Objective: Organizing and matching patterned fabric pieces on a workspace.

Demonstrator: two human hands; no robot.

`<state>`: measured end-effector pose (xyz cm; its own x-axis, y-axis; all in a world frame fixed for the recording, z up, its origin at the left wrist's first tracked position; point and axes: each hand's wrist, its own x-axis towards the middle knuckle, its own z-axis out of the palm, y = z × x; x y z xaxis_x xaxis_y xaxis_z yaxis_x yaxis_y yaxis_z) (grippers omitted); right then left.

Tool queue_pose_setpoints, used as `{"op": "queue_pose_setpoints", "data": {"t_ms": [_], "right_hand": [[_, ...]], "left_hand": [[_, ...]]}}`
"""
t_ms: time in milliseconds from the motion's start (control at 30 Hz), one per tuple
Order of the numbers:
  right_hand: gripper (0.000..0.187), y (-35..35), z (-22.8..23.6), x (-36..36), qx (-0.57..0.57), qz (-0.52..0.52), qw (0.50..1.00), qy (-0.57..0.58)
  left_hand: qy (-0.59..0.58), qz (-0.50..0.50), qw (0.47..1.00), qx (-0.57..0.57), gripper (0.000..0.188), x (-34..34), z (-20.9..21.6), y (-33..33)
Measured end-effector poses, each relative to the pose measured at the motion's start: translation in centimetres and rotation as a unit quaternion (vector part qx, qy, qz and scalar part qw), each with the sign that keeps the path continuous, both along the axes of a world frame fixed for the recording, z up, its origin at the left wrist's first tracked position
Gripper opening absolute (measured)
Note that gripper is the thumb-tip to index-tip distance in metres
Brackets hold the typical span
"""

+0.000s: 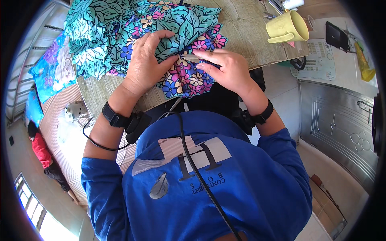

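A heap of printed fabric (96, 24) lies over the table's edge. Part of it shows teal leaves with dark outlines; another part is a floral print (192, 81) in pink, blue and cream flowers. My left hand (145, 60) grips the fabric, thumb and curled fingers on a leaf-print fold beside the floral part. In my right hand (230, 69) is a small pair of thread snips (192, 58), its pale blades pointing left close to my left thumb. Whether the blades touch a thread is too small to tell.
A yellow cup (287, 27) lies on its side on the wooden table (241, 40), near a white thread spool (293, 4). At far left a person in red (41, 150) is near bright blue floral cloth (48, 76). A patterned metal door (333, 116) stands at right.
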<state>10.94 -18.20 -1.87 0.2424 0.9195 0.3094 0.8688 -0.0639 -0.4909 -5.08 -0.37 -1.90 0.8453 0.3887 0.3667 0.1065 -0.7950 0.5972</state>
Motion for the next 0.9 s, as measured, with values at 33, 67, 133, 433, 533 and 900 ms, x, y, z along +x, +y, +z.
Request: {"op": "queue_pose_setpoints", "data": {"t_ms": [33, 67, 133, 433, 533, 900], "right_hand": [[0.029, -0.07, 0.17, 0.03, -0.001, 0.001, 1.0, 0.0], [0.029, -0.18, 0.46, 0.01, -0.02, 0.008, 1.0, 0.004], [0.03, -0.3, 0.41, 0.09, -0.04, 0.016, 0.999, 0.008], [0.037, -0.09, -0.15, 0.24, 0.014, 0.009, 0.999, 0.035], [0.035, 0.06, 0.27, 0.0, -0.014, -0.002, 1.0, 0.001], [0.029, 0.3, 0.1, -0.08, -0.024, -0.014, 1.0, -0.01]], "left_hand": [[0.0, 0.001, 1.0, -0.001, 0.051, -0.01, -0.01, 0.0], [0.003, 0.002, 1.0, -0.006, 0.051, -0.02, 0.0, 0.01], [0.007, 0.003, 1.0, -0.011, 0.05, -0.04, -0.06, 0.0], [0.01, 0.012, 1.0, 0.0, 0.05, -0.02, -0.05, -0.05], [0.006, 0.011, 1.0, -0.007, 0.049, 0.0, -0.03, -0.04], [0.005, 0.004, 1.0, -0.001, 0.05, -0.02, -0.1, -0.04]]}}
